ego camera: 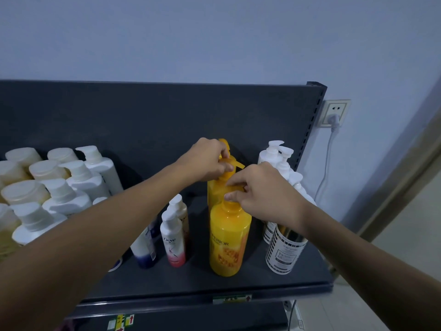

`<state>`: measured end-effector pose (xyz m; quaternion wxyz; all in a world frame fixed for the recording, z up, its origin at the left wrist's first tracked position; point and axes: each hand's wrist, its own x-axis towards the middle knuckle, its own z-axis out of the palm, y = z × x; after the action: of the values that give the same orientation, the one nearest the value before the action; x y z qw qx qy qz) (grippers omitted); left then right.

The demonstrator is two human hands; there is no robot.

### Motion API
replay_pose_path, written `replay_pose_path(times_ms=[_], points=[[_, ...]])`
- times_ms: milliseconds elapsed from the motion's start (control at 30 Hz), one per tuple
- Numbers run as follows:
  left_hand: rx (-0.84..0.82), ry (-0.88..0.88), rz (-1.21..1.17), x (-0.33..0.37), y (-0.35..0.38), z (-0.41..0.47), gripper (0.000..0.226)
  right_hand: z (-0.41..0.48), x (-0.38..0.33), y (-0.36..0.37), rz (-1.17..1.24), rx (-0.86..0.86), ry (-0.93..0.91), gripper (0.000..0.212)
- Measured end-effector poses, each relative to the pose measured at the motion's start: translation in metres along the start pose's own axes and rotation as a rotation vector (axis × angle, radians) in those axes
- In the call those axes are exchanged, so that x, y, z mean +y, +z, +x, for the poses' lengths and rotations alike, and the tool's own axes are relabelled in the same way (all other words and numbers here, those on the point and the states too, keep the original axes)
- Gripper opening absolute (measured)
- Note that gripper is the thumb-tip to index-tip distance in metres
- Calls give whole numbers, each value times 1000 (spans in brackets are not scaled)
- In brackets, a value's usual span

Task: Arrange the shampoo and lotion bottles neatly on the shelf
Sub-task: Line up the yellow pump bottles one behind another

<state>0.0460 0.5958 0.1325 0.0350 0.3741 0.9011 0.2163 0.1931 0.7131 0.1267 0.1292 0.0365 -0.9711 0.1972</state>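
Observation:
Yellow pump bottles stand one behind another on the dark shelf (238, 286). My right hand (265, 194) pinches the pump head of the front yellow bottle (229, 242). My left hand (205, 160) grips the pump of the yellow bottle behind it (216, 191); a third yellow pump shows further back. Left of them stand two pink-and-white Dove bottles (173, 240) and a blue-and-white bottle (144, 247) partly hidden by my left forearm. To the right are white pump bottles (272, 155) and a striped-label bottle (284, 252).
A crowd of white and cream-capped bottles (59, 185) fills the shelf's left side. The shelf's dark back panel (143, 115) rises behind. A wall socket with a plugged cable (334, 114) is to the right. A lower shelf (191, 321) with price tags lies below.

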Motion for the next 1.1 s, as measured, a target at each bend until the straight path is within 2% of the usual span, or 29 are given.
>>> replay_pose_path(times_ms=[167, 300, 400, 500, 633, 700, 767, 867, 1100], points=[[-22, 22, -25, -5, 0, 3, 37, 1, 3, 2, 9, -29, 27, 23], [-161, 50, -7, -20, -14, 7, 45, 3, 7, -10, 10, -188, 51, 40], [-63, 22, 42, -31, -26, 23, 33, 4, 6, -25, 37, -272, 70, 50], [35, 29, 106, -36, -27, 45, 46, 13, 6, -39, 113, -157, 119, 40], [-94, 83, 105, -40, -16, 67, 68, 37, 12, -44, 22, 64, 108, 32], [-114, 126, 137, -41, -8, 73, 62, 50, 16, -36, -59, 43, 92, 37], [-94, 154, 156, -41, -2, 76, 45, 63, 22, -25, -110, -15, 89, 44], [-48, 139, 141, -40, -1, 78, 32, 76, 29, -12, -143, -88, 89, 50], [-35, 155, 136, -36, 0, 74, 35, 82, 36, 12, -255, -51, 64, 44]])
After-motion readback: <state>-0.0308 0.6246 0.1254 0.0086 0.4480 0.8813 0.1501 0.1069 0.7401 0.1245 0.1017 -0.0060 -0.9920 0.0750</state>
